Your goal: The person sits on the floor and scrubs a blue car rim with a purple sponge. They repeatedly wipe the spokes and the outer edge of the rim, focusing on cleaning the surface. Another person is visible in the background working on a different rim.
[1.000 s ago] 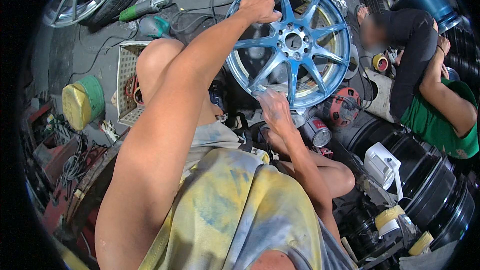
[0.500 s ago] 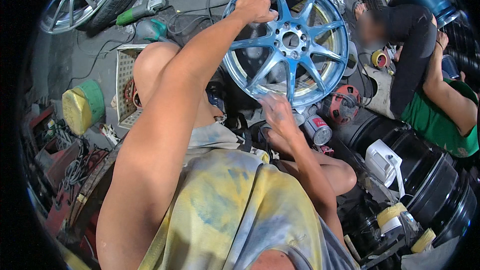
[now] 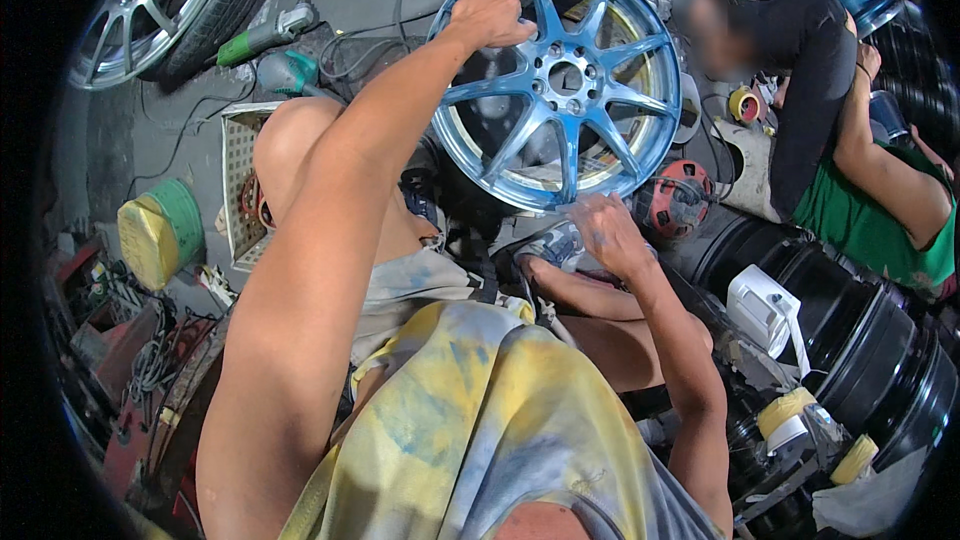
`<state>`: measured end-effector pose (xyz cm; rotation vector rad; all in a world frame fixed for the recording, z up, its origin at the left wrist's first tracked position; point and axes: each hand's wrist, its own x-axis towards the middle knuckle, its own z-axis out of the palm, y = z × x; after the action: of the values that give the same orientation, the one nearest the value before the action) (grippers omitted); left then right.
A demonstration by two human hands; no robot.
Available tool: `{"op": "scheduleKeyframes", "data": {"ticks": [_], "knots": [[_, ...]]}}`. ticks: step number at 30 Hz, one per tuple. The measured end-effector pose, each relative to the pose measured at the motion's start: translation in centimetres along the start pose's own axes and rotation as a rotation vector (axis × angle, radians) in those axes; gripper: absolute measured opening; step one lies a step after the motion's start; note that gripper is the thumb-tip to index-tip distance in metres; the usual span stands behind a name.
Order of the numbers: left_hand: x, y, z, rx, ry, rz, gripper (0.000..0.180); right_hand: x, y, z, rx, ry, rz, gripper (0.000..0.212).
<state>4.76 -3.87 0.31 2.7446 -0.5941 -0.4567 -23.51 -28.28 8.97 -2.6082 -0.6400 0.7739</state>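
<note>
A blue multi-spoke alloy wheel rim point(image 3: 568, 145) stands in front of me, its face tilted toward me. My left hand point(image 3: 490, 18) is closed round its upper left edge, fingers curled over the lip. At the lower edge of the rim is my right hand point(image 3: 610, 236), its fingers pressed together and slightly blurred. Something thin and pale shows at these fingertips, too smeared to name. Yellowish, scuffed patches run along the inner barrel of the wheel, seen between the spokes.
An angle grinder point(image 3: 268, 37), a teal power tool point(image 3: 288, 72) and a plastic basket point(image 3: 240, 185) lie left. A red round tool point(image 3: 680, 200) sits right of the wheel. Black wheel barrels point(image 3: 850, 340) line the right side. A co-worker in a green shirt point(image 3: 870, 215) sits there.
My right hand has moved right along the wheel's lower edge. It now covers the place where a can showed. My left hand keeps its grip, and the whole view has shifted slightly.
</note>
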Motion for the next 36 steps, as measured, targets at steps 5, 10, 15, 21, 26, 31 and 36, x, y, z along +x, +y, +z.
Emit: {"op": "scheduleKeyframes", "data": {"ticks": [5,10,15,21,26,31,36], "knots": [[0.1,0.0,0.8,0.004,0.04,0.009,0.063,0.9,-1.1,5.2,0.009,0.253,-0.131,0.022],[-0.3,0.2,0.4,-0.001,0.022,-0.001,0.064,5.8,-7.6,3.2,0.442,0.194,0.092,0.022],[0.1,-0.4,0.7,0.027,0.022,0.006,0.064,1.5,-2.8,2.2,0.546,0.465,0.201,0.026],[0.1,0.1,0.0,0.024,0.001,-0.012,0.062,0.0,-2.1,4.0,0.035,0.318,0.124,0.027],[-0.5,0.9,-1.1,0.014,-0.039,-0.039,0.059,4.9,-4.0,5.4,0.147,0.227,0.126,0.019],[-0.4,0.3,-0.9,0.001,-0.035,-0.017,0.065,2.3,-1.4,3.2,0.04,0.226,0.14,0.015],[0.1,0.3,-0.4,0.025,-0.026,0.003,0.063,5.8,-3.2,3.0,0.022,-0.004,0.156,0.026]]}}
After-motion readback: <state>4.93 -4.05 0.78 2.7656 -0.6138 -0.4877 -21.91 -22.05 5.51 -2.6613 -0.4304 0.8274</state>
